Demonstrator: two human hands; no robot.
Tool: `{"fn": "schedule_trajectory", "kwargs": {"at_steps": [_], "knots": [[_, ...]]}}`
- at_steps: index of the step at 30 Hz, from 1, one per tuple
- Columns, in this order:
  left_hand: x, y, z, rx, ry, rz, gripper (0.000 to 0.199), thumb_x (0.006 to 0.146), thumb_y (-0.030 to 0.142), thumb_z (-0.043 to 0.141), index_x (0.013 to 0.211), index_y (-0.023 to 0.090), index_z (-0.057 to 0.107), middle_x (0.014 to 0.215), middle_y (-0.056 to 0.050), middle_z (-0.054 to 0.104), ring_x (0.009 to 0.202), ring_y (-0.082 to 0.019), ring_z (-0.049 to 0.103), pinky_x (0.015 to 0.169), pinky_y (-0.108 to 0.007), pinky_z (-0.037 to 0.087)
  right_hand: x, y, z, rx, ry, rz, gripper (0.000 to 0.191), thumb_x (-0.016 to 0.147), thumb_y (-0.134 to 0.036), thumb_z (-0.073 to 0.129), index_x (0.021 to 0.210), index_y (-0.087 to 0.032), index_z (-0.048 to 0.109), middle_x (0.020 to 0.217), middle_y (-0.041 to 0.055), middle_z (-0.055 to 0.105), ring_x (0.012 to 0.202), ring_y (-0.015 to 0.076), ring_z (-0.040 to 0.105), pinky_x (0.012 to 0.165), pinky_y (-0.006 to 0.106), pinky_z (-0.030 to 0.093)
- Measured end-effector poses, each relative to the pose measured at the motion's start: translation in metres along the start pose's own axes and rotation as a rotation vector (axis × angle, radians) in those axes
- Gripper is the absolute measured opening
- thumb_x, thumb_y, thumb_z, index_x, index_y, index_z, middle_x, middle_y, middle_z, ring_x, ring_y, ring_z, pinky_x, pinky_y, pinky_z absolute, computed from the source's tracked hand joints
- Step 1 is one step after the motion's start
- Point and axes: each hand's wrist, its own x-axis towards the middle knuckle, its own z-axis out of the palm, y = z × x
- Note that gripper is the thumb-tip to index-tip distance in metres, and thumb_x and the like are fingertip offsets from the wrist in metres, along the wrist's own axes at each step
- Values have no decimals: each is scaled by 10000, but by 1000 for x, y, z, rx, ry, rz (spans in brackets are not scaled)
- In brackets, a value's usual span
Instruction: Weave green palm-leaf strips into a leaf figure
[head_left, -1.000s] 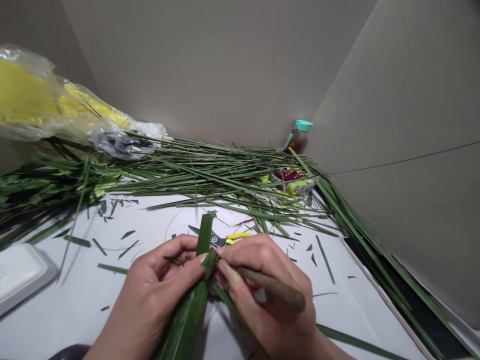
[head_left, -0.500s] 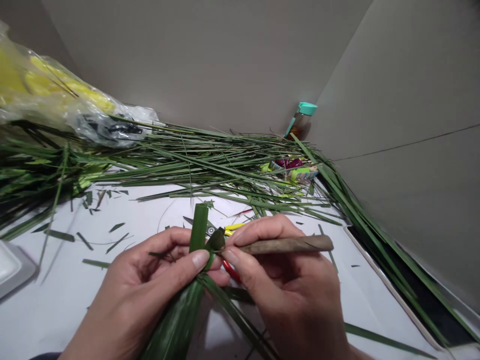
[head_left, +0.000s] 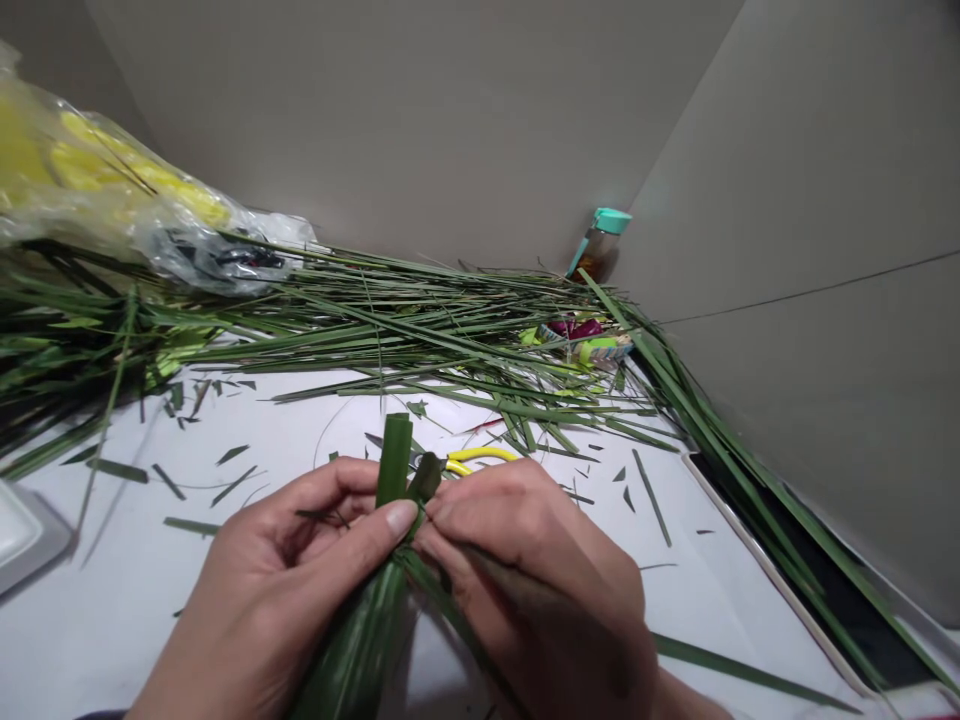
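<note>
My left hand (head_left: 277,570) is closed, thumb and fingers pinching a folded bundle of green leaf blades (head_left: 394,460). The wide lower part of the bundle runs down toward me, and a short flat end stands up above my thumb. Against its right side, my right hand (head_left: 540,550) is closed with the fingertips pinched together at the fold. A brownish leaf strip (head_left: 517,580), blurred, passes through that hand and slants to the lower right. Its gripped tip is hidden by my fingers. Behind my hands lie scissors with a yellow handle (head_left: 484,455).
Long green blades (head_left: 420,310) are heaped along the wall. A clear plastic bag with yellow contents (head_left: 135,170) lies at the left, a turquoise-lidded bottle (head_left: 602,240) at the back. Leaf scraps (head_left: 232,454) dot the white table. A dark flat device (head_left: 810,570) lies at the right.
My right hand has rolled over and moved slightly left and down, swinging the brownish strip from sideways to pointing down toward me. My left hand holds the bundle almost unmoved.
</note>
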Motion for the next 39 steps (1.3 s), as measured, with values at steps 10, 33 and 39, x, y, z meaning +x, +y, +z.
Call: {"fn": "schedule_trajectory", "kwargs": {"at_steps": [10, 33, 39], "knots": [[-3, 0, -1, -88, -80, -41, 261, 593, 341, 951, 734, 230, 761, 557, 41, 719, 474, -108, 631, 433, -131, 483, 9, -3, 9, 57, 204, 121, 147, 813, -87, 704, 782, -230, 694, 734, -25, 740, 701, 143, 714, 632, 240, 585], [-4, 3, -2, -165, -227, -75, 148, 674, 274, 922, 719, 251, 782, 617, 52, 777, 527, -101, 713, 495, -104, 529, 16, -10, 6, 540, 263, 427, 163, 759, -81, 761, 762, -242, 740, 657, -45, 695, 502, 109, 696, 475, 157, 601], [-8, -1, -5, -182, -223, -96, 161, 686, 282, 912, 797, 262, 797, 724, 8, 826, 615, -172, 763, 539, -167, 571, 19, -7, -1, 628, 137, 549, 127, 850, -122, 722, 823, -246, 706, 688, -62, 692, 592, 110, 731, 576, 181, 649]]}}
